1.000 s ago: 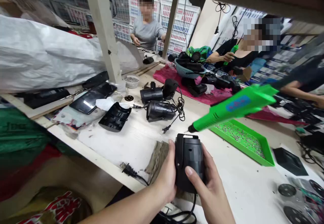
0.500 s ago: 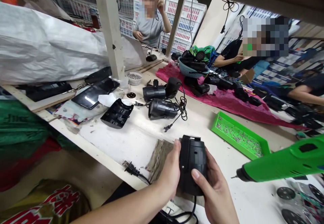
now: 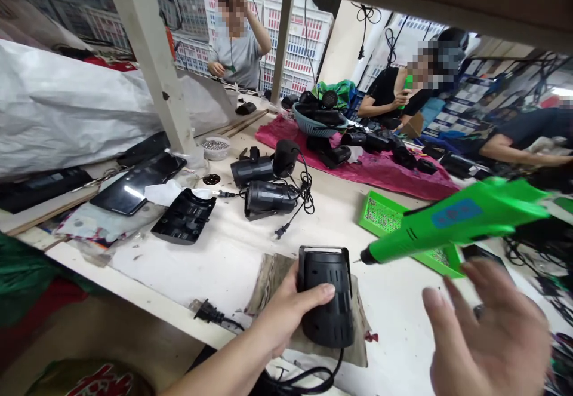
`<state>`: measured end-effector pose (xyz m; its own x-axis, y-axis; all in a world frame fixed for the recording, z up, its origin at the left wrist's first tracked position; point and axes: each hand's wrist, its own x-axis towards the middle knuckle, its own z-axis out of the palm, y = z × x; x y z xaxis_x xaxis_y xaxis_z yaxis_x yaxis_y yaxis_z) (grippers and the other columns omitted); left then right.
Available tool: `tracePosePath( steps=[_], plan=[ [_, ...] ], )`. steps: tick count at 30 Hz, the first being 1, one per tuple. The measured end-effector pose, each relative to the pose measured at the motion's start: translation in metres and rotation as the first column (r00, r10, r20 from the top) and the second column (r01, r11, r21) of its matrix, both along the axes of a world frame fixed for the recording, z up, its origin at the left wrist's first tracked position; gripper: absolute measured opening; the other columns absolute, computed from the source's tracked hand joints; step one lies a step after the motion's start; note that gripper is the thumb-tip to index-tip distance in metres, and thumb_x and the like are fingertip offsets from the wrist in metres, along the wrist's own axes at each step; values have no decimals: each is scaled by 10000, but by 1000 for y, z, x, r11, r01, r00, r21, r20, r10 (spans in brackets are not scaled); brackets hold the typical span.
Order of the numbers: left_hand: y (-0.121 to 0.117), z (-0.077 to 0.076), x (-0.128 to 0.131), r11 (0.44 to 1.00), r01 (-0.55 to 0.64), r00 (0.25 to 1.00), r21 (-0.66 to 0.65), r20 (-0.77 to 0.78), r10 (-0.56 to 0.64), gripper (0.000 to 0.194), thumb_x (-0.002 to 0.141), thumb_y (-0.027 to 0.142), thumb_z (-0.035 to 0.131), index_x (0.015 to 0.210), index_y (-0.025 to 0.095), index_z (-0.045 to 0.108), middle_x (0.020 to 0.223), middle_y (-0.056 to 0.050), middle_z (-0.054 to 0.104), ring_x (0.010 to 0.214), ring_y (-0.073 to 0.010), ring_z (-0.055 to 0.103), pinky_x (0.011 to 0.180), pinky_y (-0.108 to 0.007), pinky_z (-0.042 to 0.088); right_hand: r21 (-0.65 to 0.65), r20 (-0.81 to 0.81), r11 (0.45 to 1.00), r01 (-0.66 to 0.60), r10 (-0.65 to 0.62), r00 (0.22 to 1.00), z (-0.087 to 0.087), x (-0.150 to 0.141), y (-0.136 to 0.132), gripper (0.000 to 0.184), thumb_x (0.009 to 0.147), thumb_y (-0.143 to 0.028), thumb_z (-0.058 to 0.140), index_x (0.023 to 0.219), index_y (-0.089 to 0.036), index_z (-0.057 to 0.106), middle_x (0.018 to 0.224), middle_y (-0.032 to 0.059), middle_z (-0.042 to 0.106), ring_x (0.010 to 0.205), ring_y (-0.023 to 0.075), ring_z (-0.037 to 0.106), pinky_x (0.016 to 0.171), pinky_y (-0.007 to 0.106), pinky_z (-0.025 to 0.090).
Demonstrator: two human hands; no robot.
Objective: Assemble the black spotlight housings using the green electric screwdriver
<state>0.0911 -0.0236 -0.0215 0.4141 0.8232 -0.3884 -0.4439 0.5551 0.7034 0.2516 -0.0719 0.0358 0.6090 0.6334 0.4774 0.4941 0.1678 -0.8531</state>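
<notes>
Just let go with right hand (image 3: 490, 330), now empty, loosely spread at four o'clock, below bright green plastic screwdriver (image 3: 447, 223); leaving black, rounded plastic housing (image 3: 329, 321) near six o'clock gripped in curled left hand (image 3: 293, 303) alone.

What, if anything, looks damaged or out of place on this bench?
Nothing looks damaged; the black housing in the left hand seems whole. Slightly odd: a plug lies near the front edge of the bench, where it might snag, and dark specks litter the surface.
</notes>
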Motion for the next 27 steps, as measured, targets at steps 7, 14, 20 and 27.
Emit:
tracePosePath(
  steps=[7, 14, 20, 27],
  plan=[
    [0, -1, 0, 995, -35, 999, -90, -31, 32, 456, 603, 331, 817, 1009, 190, 664, 1039, -80, 726, 1061, -282, 612, 908, -376, 435, 40, -61, 893, -448, 450, 891, 14, 0, 90, 654, 766, -363, 705, 1337, -258, 403, 1004, 49, 616, 945, 213, 600, 890, 430, 472],
    [-1, -3, 0, 998, -31, 998, -61, -61, 27, 454, 628, 334, 807, 1036, 196, 663, 1056, -60, 730, 1102, -276, 596, 945, -358, 420, -46, -34, 877, -478, 476, 879, 11, -19, 77, 770, 795, -406, 676, 1435, -282, 266, 1112, 58, 592, 1054, 210, 580, 979, 422, 421],
    [-1, -4, 2, 991, -77, 997, -111, -29, 75, 428, 684, 300, 768, 1084, 202, 651, 1008, -41, 740, 1069, -257, 620, 940, -351, 447, -9, -24, 849, -529, 529, 848, 4, -37, 86, 700, 819, -343, 655, 1414, -305, 289, 1153, 69, 608, 1038, 236, 598, 933, 443, 472],
    [4, 2, 2, 927, -158, 986, -340, -8, 165, 265, 847, 313, 620, 1038, 134, 661, 915, -89, 747, 883, -224, 685, 859, -351, 530, 153, -71, 896, -418, 432, 899, -1, -6, 84, 569, 858, -343, 582, 1359, -292, 319, 1201, 81, 567, 1028, 224, 587, 864, 427, 501]
  ],
)
